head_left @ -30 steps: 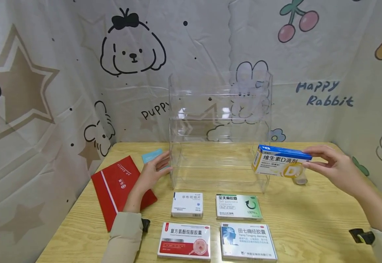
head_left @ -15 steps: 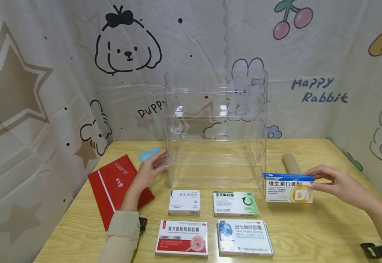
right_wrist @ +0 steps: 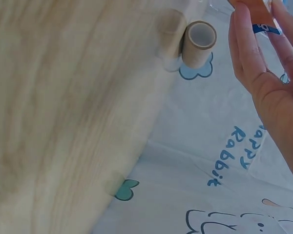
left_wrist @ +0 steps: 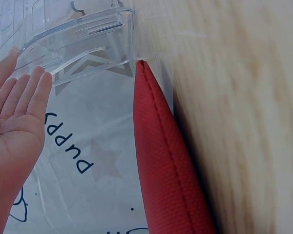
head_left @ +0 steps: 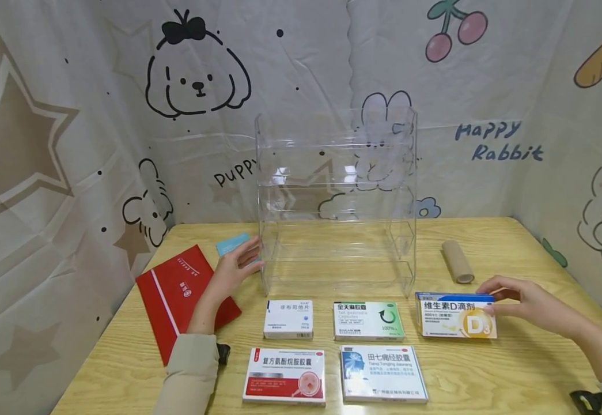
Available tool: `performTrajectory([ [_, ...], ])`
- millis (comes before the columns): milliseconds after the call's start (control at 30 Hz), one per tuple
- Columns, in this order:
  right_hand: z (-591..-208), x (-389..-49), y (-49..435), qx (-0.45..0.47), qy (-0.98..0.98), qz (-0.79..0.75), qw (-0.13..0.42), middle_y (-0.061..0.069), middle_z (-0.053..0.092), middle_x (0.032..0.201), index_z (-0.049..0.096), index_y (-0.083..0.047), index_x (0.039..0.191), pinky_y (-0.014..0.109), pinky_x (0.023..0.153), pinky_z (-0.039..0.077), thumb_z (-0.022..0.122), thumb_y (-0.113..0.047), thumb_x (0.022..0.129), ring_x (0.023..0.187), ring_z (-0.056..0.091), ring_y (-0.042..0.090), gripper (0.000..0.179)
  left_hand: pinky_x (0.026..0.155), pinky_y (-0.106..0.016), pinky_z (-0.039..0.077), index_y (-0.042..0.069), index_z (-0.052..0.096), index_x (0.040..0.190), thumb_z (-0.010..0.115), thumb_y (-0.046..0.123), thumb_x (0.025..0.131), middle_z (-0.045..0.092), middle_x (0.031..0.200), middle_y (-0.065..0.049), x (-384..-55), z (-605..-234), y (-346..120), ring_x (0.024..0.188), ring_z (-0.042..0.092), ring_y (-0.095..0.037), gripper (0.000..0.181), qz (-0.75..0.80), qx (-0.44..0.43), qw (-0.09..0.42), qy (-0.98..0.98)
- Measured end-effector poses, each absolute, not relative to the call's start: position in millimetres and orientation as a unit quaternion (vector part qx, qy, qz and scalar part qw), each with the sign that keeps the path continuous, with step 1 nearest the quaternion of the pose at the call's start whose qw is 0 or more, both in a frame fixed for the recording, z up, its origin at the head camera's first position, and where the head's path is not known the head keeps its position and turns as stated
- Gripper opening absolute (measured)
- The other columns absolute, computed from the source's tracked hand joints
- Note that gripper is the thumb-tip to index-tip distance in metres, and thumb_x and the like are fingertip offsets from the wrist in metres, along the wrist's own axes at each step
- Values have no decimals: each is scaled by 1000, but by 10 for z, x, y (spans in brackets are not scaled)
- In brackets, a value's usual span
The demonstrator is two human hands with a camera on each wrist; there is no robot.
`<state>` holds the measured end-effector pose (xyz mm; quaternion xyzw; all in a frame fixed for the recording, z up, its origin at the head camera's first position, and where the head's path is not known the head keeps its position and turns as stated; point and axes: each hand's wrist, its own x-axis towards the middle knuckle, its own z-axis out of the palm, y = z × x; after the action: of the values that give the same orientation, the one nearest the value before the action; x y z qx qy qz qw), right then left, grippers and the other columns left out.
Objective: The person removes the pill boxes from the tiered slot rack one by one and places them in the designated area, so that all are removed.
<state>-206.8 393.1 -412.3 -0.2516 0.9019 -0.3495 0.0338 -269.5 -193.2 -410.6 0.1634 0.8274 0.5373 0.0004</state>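
My right hand (head_left: 531,302) pinches the right end of a blue, white and yellow vitamin D3 medicine box (head_left: 456,316), low over the table at the right of the row. The right wrist view shows the thumb and fingers around the orange end of that box (right_wrist: 256,13). My left hand (head_left: 232,271), fingers loosely extended, is at the left side of a clear acrylic tiered rack (head_left: 337,271). Nearby lie a white medicine box (head_left: 288,319), a green-and-white box (head_left: 368,320), a red-and-white box (head_left: 284,374) and a white-and-blue box (head_left: 383,373).
Left of the rack, a red folder (head_left: 184,294) lies on the wooden table (head_left: 513,369), with a light blue card (head_left: 231,244) behind it. A cardboard tube (head_left: 457,262) lies right of the rack. Patterned curtains (head_left: 301,69) surround the table.
My right hand has lowered the vitamin D3 box from beside the rack to the table's level, right of the green-and-white box. My left hand stays by the rack. The view has shifted slightly.
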Motion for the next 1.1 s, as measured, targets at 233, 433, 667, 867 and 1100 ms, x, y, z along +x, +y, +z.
performTrajectory([
  [233, -4120, -2090, 3886, -234, 905, -349, 70, -31, 58, 109, 64, -6, 117, 13, 76, 56, 64, -11, 94, 98, 56, -15, 23, 107, -37, 47, 9, 32, 154, 62, 10, 96, 36, 157, -16, -2698, -4122, -1964, 142, 41, -33, 65, 541, 165, -1, 825],
  [433, -4150, -2129, 3874, -238, 900, -350, 107, -33, 55, 109, 62, -2, 120, 16, 72, 57, 62, -12, 96, 94, 57, -11, 26, 107, -37, 47, 6, 32, 153, 61, 9, 96, 36, 156, -19, -2696, -4135, -1983, 141, 41, -36, 65, 540, 171, -6, 824],
  [667, -4170, -2186, 3871, -236, 905, -333, 125, -23, 59, 112, 61, -1, 123, 15, 72, 55, 60, -14, 97, 93, 56, -13, 29, 105, -34, 50, 7, 34, 153, 63, 16, 96, 38, 155, -21, -2686, -4141, -1991, 140, 43, -37, 64, 539, 188, -22, 821],
  [867, -4173, -2214, 3858, -242, 899, -337, 140, -16, 61, 113, 62, -1, 123, 16, 72, 55, 58, -15, 99, 93, 56, -11, 28, 105, -34, 50, 7, 35, 152, 63, 15, 95, 39, 155, -21, -2686, -4147, -1997, 140, 43, -36, 64, 541, 187, -22, 820],
  [1100, -4247, -2219, 3836, -248, 911, -313, 104, -11, 66, 107, 66, -1, 115, 15, 67, 54, 62, -13, 96, 87, 56, -11, 22, 107, -38, 47, 6, 33, 153, 61, 8, 95, 37, 156, -19, -2701, -4157, -1994, 141, 42, -35, 64, 541, 173, -7, 823],
])
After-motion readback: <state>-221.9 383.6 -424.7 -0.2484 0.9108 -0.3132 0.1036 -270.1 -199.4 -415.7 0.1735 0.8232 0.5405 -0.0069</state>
